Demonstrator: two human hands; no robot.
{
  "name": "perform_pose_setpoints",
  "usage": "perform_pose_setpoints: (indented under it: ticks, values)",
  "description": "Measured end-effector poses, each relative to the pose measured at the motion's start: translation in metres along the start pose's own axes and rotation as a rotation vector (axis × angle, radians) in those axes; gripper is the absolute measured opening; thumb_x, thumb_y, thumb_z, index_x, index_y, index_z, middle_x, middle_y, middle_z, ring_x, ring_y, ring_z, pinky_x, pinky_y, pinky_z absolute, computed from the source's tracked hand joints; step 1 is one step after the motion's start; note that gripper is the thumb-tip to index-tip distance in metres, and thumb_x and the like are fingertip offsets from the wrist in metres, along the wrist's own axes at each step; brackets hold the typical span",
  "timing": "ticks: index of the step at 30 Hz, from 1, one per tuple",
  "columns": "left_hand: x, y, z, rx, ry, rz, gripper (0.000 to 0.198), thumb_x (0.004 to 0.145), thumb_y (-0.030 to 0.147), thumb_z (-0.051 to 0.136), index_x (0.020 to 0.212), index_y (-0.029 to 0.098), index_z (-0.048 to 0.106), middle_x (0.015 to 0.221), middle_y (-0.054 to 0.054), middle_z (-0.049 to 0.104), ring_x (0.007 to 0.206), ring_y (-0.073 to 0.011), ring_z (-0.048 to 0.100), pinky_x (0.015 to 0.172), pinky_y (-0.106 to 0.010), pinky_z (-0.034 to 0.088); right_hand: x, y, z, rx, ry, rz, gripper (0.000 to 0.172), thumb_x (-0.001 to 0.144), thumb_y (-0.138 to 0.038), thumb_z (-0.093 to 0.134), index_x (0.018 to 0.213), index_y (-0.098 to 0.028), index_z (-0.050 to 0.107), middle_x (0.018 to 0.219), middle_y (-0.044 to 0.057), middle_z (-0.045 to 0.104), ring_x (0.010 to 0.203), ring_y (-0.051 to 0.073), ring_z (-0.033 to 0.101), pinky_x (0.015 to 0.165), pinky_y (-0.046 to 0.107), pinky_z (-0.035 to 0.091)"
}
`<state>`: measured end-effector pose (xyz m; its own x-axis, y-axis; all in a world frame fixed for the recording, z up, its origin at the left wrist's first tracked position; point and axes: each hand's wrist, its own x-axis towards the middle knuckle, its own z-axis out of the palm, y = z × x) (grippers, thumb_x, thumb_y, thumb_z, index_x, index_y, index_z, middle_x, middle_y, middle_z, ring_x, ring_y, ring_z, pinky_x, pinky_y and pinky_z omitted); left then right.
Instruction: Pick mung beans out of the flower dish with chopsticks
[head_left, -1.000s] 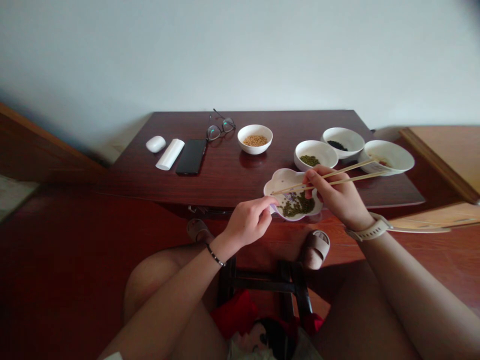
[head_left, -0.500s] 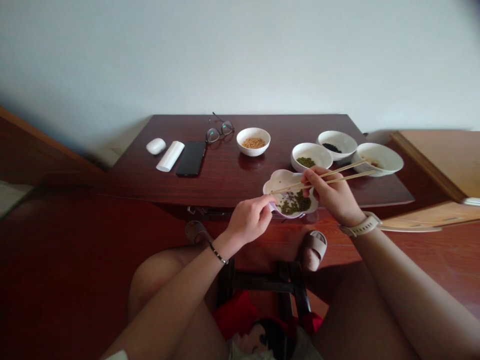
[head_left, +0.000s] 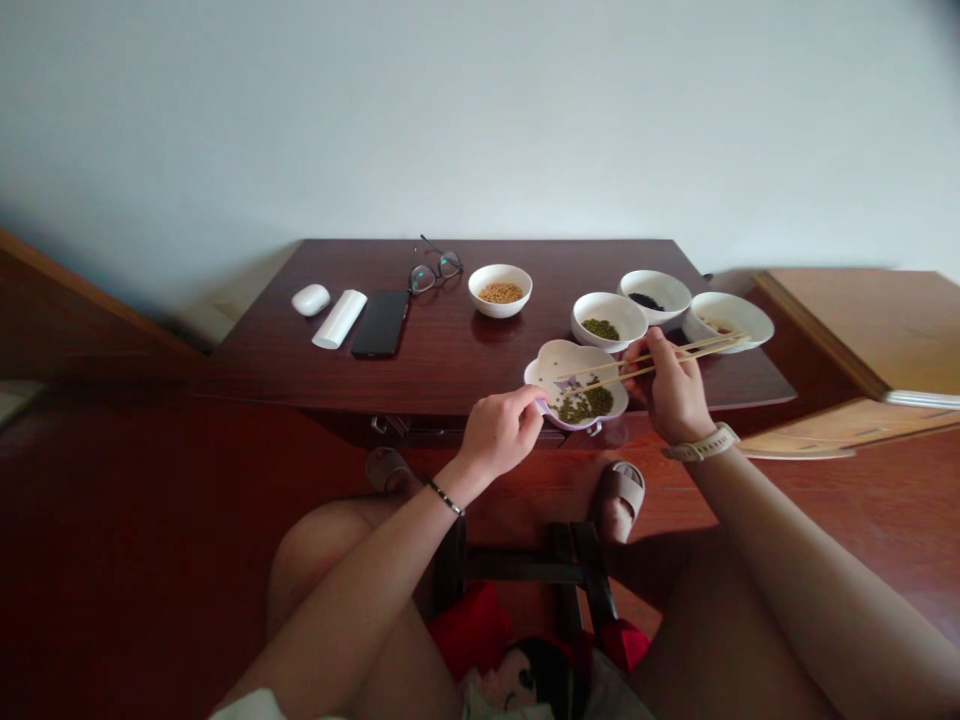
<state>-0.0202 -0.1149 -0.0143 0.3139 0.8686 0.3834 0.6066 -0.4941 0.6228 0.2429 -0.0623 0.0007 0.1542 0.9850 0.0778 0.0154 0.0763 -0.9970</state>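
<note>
Your left hand [head_left: 501,433] steadies a flower-shaped white dish [head_left: 559,358] at the near edge of the table [head_left: 442,375], fingers [head_left: 535,400] pinching its rim. Your right hand [head_left: 670,390], fingers [head_left: 637,362] closed on 2 chopsticks [head_left: 675,353], holds their tips above the green beans [head_left: 579,406].

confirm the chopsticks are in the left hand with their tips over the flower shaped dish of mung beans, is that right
Not quite: the head view shows the chopsticks in the right hand, not the left. Their tips are over the flower-shaped dish of mung beans, as you said.
</note>
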Motion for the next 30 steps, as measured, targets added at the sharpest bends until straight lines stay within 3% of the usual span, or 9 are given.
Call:
perform_pose_setpoints:
  ticks: [6,10,17,26,30]
  values:
    - [0.003,-0.001,0.000,0.003,0.001,-0.003,0.030,0.104,0.020,0.052,0.111,0.022,0.080,0.104,-0.005,0.086,0.093,-0.0231,0.082,0.087,-0.033,0.061,0.004,0.013,-0.004,-0.009,0.048,-0.067,0.057,0.100,-0.076,0.053,0.077,-0.024,0.061,0.062,0.001,0.057,0.050,0.016,0.050,0.045,0.029,0.035]
    - [0.006,0.000,0.000,0.012,0.003,-0.018,0.029,0.104,0.019,0.052,0.110,0.022,0.081,0.102,-0.005,0.087,0.094,-0.0238,0.083,0.086,-0.034,0.061,0.006,0.016,-0.005,-0.014,-0.005,-0.059,0.058,0.099,-0.077,0.055,0.077,-0.024,0.062,0.061,0.000,0.055,0.049,0.016,0.047,0.047,0.030,0.035]
    - [0.009,0.000,0.002,0.011,-0.003,-0.041,0.029,0.104,0.020,0.053,0.109,0.024,0.081,0.105,-0.004,0.087,0.095,-0.0242,0.083,0.087,-0.033,0.060,0.010,0.016,-0.008,0.052,-0.075,-0.003,0.046,0.099,-0.063,0.068,0.079,-0.022,0.066,0.062,-0.001,0.054,0.053,0.013,0.044,0.050,0.028,0.033]
    - [0.010,-0.003,0.001,-0.012,-0.019,-0.044,0.030,0.105,0.020,0.051,0.109,0.025,0.081,0.107,-0.002,0.087,0.096,-0.0239,0.082,0.087,-0.032,0.058,0.014,0.011,-0.008,0.000,-0.164,-0.079,0.037,0.101,-0.056,0.068,0.087,-0.022,0.069,0.060,-0.002,0.054,0.052,0.013,0.044,0.050,0.028,0.031]
    - [0.012,-0.003,0.003,0.012,-0.017,-0.071,0.030,0.105,0.022,0.052,0.109,0.026,0.081,0.104,-0.001,0.086,0.092,-0.0233,0.081,0.085,-0.031,0.057,0.023,0.012,-0.007,0.051,-0.166,-0.125,0.033,0.098,-0.051,0.071,0.083,-0.021,0.069,0.057,-0.004,0.046,0.048,0.011,0.037,0.047,0.028,0.024]
